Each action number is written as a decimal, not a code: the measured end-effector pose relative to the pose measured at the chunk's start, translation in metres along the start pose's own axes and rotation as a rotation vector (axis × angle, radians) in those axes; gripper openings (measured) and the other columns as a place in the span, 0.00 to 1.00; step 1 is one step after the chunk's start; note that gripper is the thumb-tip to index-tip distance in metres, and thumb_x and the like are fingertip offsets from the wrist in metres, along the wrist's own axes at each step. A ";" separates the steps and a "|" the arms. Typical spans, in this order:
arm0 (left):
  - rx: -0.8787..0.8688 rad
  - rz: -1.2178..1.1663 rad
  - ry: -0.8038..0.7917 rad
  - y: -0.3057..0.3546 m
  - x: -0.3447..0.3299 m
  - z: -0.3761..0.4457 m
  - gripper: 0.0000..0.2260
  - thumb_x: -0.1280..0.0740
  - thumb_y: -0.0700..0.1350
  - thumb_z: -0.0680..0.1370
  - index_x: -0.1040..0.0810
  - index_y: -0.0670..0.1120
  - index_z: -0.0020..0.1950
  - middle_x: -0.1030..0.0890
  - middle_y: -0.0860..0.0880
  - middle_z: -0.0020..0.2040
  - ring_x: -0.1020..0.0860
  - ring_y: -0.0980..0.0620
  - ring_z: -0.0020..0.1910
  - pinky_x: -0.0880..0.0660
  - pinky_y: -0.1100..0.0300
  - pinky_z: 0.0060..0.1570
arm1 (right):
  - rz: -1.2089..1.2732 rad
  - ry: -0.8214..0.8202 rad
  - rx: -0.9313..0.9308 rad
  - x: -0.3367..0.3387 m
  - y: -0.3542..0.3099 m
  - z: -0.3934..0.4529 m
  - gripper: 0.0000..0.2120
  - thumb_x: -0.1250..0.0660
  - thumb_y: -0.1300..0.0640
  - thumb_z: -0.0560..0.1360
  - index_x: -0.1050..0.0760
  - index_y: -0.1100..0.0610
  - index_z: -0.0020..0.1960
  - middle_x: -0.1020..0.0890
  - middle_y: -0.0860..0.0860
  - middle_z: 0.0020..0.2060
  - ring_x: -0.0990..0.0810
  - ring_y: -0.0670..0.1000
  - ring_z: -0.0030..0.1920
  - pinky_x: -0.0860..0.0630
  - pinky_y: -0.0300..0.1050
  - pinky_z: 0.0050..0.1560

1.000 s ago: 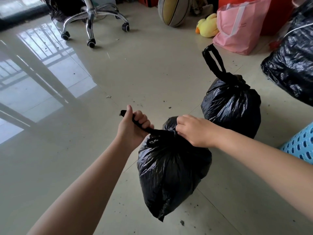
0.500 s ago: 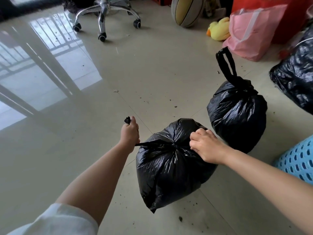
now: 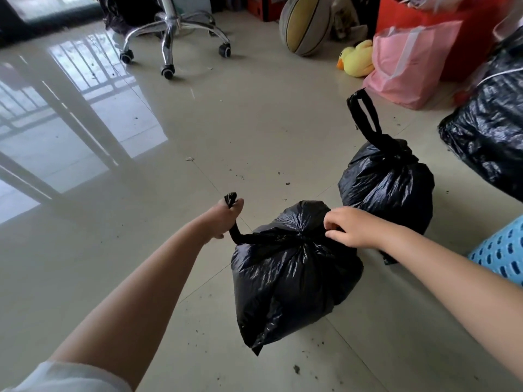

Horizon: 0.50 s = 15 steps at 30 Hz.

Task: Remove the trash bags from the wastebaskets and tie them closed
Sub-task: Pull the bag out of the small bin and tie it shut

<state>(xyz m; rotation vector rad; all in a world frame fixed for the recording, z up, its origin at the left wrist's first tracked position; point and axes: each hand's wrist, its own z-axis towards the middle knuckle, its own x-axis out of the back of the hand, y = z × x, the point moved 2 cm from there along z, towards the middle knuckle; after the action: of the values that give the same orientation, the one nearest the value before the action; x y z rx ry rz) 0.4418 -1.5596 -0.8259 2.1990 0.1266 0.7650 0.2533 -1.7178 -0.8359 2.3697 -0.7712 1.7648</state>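
Observation:
A full black trash bag [image 3: 291,275] sits low in the middle, its neck gathered into a knot. My left hand [image 3: 226,219] is closed on one black handle strip, stretched out to the left of the bag. My right hand [image 3: 351,226] pinches the plastic at the right side of the knot. Behind it on the floor stands a second black trash bag [image 3: 387,185], tied, with its handle loop sticking up. A blue perforated wastebasket [image 3: 501,250] shows at the right edge.
A large black sack [image 3: 492,131] lies at the far right. A pink bag [image 3: 407,63], a yellow duck toy [image 3: 355,59], a basketball [image 3: 307,24] and an office chair base [image 3: 169,38] stand at the back. Crumbs dot the glossy tile floor [image 3: 198,131].
My left hand has drawn the handle strip further out to the left and the bag has sunk lower. My right hand has shifted from the knot's top to its right side.

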 end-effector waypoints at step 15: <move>-0.455 -0.123 0.553 0.120 0.029 -0.028 0.15 0.32 0.45 0.73 0.31 0.42 0.29 0.38 0.49 0.24 0.40 0.51 0.26 0.43 0.58 0.27 | 0.280 0.692 -0.333 0.118 0.002 0.038 0.29 0.35 0.53 0.74 0.40 0.65 0.69 0.30 0.63 0.64 0.31 0.61 0.65 0.32 0.55 0.62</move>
<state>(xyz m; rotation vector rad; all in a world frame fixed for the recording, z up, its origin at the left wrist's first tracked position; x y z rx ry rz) 0.4321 -1.6139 -0.7123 1.5000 0.3245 1.1845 0.3101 -1.7731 -0.7406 1.3507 -1.1798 2.1447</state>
